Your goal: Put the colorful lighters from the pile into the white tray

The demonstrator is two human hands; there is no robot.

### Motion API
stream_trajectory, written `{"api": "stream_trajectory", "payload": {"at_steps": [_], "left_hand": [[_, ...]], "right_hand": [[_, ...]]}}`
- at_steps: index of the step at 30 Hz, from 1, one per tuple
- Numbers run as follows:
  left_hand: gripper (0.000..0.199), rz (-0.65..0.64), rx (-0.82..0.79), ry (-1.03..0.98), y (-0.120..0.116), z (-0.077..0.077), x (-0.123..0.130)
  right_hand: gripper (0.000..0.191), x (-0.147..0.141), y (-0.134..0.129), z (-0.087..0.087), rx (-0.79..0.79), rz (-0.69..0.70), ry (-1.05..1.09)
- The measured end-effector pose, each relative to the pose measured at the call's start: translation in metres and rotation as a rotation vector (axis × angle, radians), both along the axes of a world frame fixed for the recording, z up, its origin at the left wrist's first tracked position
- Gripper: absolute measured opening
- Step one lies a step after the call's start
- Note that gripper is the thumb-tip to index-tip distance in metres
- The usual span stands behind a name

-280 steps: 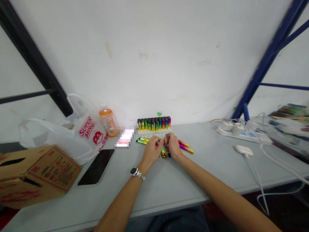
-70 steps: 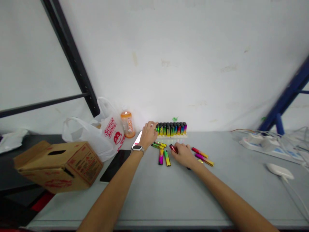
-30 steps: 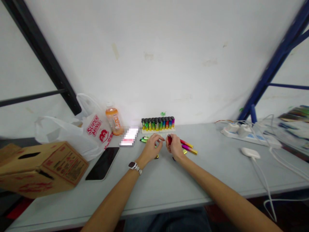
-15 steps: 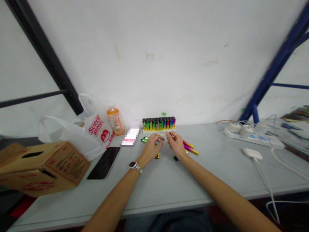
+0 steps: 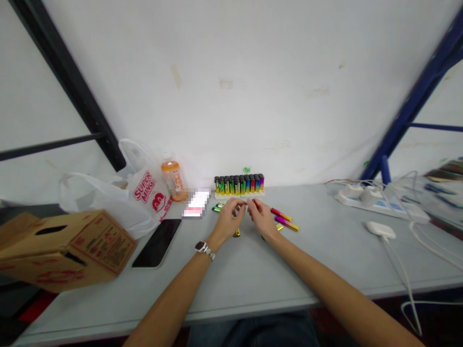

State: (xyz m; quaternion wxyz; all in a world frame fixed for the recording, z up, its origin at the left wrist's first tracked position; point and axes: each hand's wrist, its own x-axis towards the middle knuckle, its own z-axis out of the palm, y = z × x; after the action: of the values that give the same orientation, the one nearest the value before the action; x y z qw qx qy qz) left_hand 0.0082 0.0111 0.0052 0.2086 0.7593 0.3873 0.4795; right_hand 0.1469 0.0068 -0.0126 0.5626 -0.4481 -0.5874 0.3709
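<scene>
Fingertips of my left hand (image 5: 228, 220) and my right hand (image 5: 263, 220) come together in front of a rack of lighters (image 5: 239, 185). My right hand is closed on what looks like a lighter; only a dark red bit shows above the fingers. Curled in a pinch, my left fingers meet the right ones, and what is between them is hidden. A red-yellow lighter (image 5: 281, 214) and a magenta-gold lighter (image 5: 287, 223) lie right of my right hand. Green lighters (image 5: 217, 208) lie left of my left hand, and a gold-ended lighter (image 5: 237, 233) is partly under it.
Leftward are a black phone (image 5: 157, 243), a cardboard box (image 5: 97, 246), a white plastic bag (image 5: 144, 193), an orange-capped bottle (image 5: 172, 179) and a blurred-out card (image 5: 196, 203). On the right sit a power strip (image 5: 383, 205) and a white charger (image 5: 380, 230) with cables. A wall stands behind the table.
My left fingertips have moved right and closed up to my right fingertips. The right hand has shifted slightly, uncovering more of the lighters beside it.
</scene>
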Motion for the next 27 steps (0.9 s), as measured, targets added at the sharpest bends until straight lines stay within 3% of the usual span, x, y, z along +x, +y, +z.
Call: {"api": "stream_trajectory", "payload": {"at_steps": [6, 14, 17, 21, 24, 27], "left_hand": [[0.025, -0.019, -0.075, -0.157, 0.005, -0.003, 0.002], [0.015, -0.159, -0.178, -0.115, 0.002, 0.001, -0.013], [0.018, -0.088, -0.158, -0.121, 0.006, 0.009, -0.032], [0.025, 0.083, -0.086, -0.026, 0.032, 0.022, -0.071], [0.021, 0.137, -0.030, 0.087, 0.056, 0.028, -0.094], [0.017, 0.151, -0.029, 0.163, 0.074, 0.029, -0.100]], "right_hand": [[0.042, -0.001, -0.005, -0.001, -0.039, 0.132, 0.085], [0.057, -0.008, -0.006, 0.002, -0.051, 0.245, -0.077], [0.057, -0.004, -0.003, 0.006, -0.046, 0.204, -0.134], [0.055, 0.008, 0.006, 0.005, -0.064, 0.133, -0.160], [0.053, 0.013, 0.009, 0.003, -0.093, 0.185, -0.151], [0.052, 0.010, 0.007, 0.003, -0.100, 0.247, -0.139]]}}
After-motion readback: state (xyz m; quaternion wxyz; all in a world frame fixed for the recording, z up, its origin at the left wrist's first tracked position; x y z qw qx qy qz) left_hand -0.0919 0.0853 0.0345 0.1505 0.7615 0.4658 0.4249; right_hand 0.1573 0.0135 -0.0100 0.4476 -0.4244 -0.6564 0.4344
